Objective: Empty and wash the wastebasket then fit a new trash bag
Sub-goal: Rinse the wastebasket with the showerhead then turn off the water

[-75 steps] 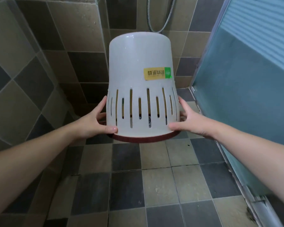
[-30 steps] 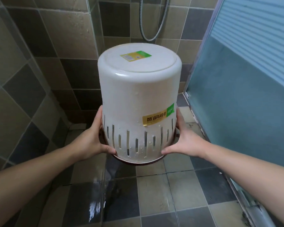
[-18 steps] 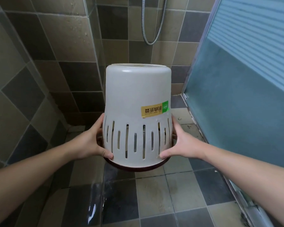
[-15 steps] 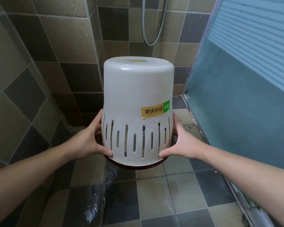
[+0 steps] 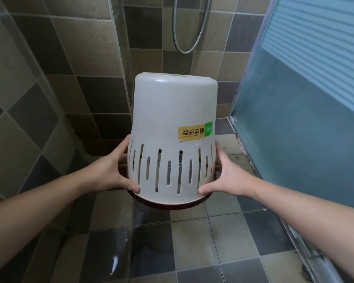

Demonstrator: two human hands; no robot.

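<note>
White plastic: the wastebasket [image 5: 173, 123] is held upside down in mid-air over the shower floor [image 5: 192, 237], closed base up, dark red rim [image 5: 168, 205] lowest.
Long axis: near upright, leaning a little, the base tipped to the right and away.
Left hand [image 5: 110, 172]: on the left side of the slotted band, thumb curled across the front just above the rim, fingers wrapped round behind.
Right hand [image 5: 226, 176]: mirrored on the right side, thumb on the front, fingers behind; the basket is clamped between the two hands, neither nearer than the other.
Water: a thin stream falls from the rim near the left thumb onto the wet tiles.
Sticker [image 5: 195, 131]: yellow and green, reading upside down, facing the camera.
Step in hand: likely draining after the wash.
Next move: probably a turn about the line between the two hands to bring the mouth up; with wet plastic, the grip could slip.
</note>
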